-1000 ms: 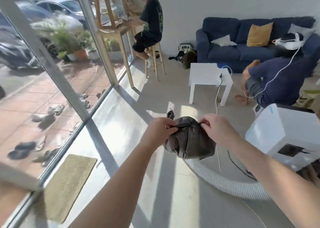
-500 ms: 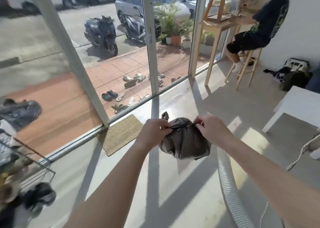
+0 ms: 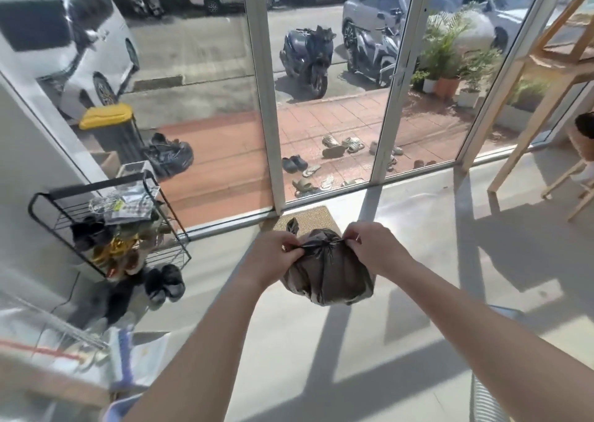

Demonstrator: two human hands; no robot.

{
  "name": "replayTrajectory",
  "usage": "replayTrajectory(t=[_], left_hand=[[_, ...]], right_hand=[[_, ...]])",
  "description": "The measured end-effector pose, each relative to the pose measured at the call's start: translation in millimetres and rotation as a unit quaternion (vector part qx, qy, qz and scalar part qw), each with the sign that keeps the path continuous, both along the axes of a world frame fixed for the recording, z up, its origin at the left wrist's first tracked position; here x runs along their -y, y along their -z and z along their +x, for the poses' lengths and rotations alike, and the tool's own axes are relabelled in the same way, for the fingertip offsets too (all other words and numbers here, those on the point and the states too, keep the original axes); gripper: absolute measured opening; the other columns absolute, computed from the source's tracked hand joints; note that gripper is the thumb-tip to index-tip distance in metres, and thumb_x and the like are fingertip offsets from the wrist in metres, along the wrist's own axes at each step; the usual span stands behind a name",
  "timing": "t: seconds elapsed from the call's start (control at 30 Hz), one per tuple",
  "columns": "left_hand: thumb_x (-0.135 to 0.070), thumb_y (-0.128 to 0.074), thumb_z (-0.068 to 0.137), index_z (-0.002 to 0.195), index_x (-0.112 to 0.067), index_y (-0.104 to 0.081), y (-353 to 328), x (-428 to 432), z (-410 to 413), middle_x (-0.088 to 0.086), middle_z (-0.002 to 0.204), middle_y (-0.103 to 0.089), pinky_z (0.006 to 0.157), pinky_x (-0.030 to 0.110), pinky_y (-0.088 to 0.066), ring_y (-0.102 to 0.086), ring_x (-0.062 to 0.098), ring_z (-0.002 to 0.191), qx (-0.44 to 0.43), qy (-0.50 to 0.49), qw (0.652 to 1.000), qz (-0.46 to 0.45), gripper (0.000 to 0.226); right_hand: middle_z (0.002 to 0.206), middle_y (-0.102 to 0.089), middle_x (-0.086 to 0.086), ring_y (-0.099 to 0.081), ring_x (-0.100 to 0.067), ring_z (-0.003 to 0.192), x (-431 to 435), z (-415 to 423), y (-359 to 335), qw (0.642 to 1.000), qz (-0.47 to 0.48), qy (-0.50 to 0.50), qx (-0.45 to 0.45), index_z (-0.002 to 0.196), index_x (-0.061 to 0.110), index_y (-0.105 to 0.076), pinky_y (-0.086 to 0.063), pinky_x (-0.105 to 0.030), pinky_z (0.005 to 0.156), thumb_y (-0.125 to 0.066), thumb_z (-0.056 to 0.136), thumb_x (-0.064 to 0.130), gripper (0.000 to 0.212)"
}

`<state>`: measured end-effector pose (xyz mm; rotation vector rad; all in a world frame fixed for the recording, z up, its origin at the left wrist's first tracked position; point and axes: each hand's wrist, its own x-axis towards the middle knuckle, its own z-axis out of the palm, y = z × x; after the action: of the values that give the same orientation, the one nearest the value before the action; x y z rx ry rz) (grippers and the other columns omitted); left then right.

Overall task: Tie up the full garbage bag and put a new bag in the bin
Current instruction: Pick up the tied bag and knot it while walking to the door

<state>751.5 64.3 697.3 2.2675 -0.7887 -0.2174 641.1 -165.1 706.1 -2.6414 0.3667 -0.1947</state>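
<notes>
A small, full dark grey garbage bag [image 3: 328,275] hangs in the air in front of me, above the pale floor. Its top is gathered into a knot at the middle. My left hand [image 3: 274,256] pinches one tail of the knot on the left. My right hand [image 3: 374,249] pinches the other tail on the right. A loose end of the bag sticks up behind my left hand. No indoor bin and no new bag are in view.
Glass doors [image 3: 266,100] face me, with a woven doormat [image 3: 308,221] at their foot. A black wire shoe rack [image 3: 109,225] and shoes stand at left. A wooden table leg [image 3: 527,126] and stool are at right. A ribbed hose [image 3: 485,402] lies lower right. Outside stands a yellow-lidded bin [image 3: 111,127].
My view has swung left from the sofa area to the glass doors and shoe rack. Both hands keep hold of the bag's tails, the knot staying pulled tight between them.
</notes>
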Motion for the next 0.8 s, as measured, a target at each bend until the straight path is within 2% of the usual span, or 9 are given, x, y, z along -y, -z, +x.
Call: replayTrajectory(t=[0.13,0.33,0.47,0.6,0.8], left_hand=[[-0.026,-0.080,0.086,0.089,-0.027,-0.082,4.8,-49.9,29.2,-0.014,0.084,-0.076,0.078,0.021,-0.049,-0.068,0.002,0.082,-0.002,-0.038,0.999,0.011,0.004],[-0.026,-0.079,0.088,0.091,-0.029,-0.082,5.3,-107.3,66.0,-0.018,0.085,-0.075,0.074,0.009,-0.043,-0.064,-0.009,0.083,-0.004,-0.071,0.997,0.019,0.006],[-0.026,-0.079,0.087,0.091,-0.029,-0.081,9.1,-132.3,89.6,-0.016,0.086,-0.076,0.078,0.016,-0.047,-0.066,-0.005,0.083,0.004,-0.092,0.996,0.016,0.005],[-0.027,-0.078,0.088,0.092,-0.028,-0.081,12.7,-146.8,115.0,-0.015,0.086,-0.076,0.079,0.017,-0.047,-0.067,0.000,0.084,0.011,-0.099,0.995,0.031,0.005],[-0.028,-0.078,0.089,0.093,-0.027,-0.082,25.6,-150.2,161.2,-0.013,0.087,-0.076,0.074,0.010,-0.042,-0.067,0.000,0.084,0.001,-0.130,0.991,0.037,0.006]], right_hand=[[0.098,-0.069,0.004,-0.065,-0.020,0.095,-43.5,45.4,4.4,0.999,0.000,-0.050,-0.005,0.101,0.020,-0.075,-0.053,-0.033,0.089,-0.064,0.098,0.018,0.011],[0.094,-0.063,0.008,-0.062,-0.020,0.092,-93.1,101.6,10.1,0.997,0.001,-0.077,-0.011,0.099,0.023,-0.075,-0.051,-0.035,0.085,-0.063,0.097,0.019,0.013],[0.092,-0.062,0.011,-0.061,-0.020,0.094,-117.2,133.7,16.0,0.997,0.005,-0.081,-0.010,0.097,0.026,-0.074,-0.048,-0.034,0.082,-0.062,0.096,0.020,0.013],[0.098,-0.067,0.007,-0.059,-0.018,0.094,-131.2,163.6,22.1,0.996,0.015,-0.085,-0.011,0.100,0.023,-0.075,-0.045,-0.032,0.081,-0.062,0.097,0.020,0.014],[0.102,-0.070,0.003,-0.063,-0.023,0.099,-133.0,217.8,35.8,0.993,0.011,-0.114,-0.028,0.101,0.020,-0.076,-0.048,-0.034,0.084,-0.063,0.097,0.018,0.014]])
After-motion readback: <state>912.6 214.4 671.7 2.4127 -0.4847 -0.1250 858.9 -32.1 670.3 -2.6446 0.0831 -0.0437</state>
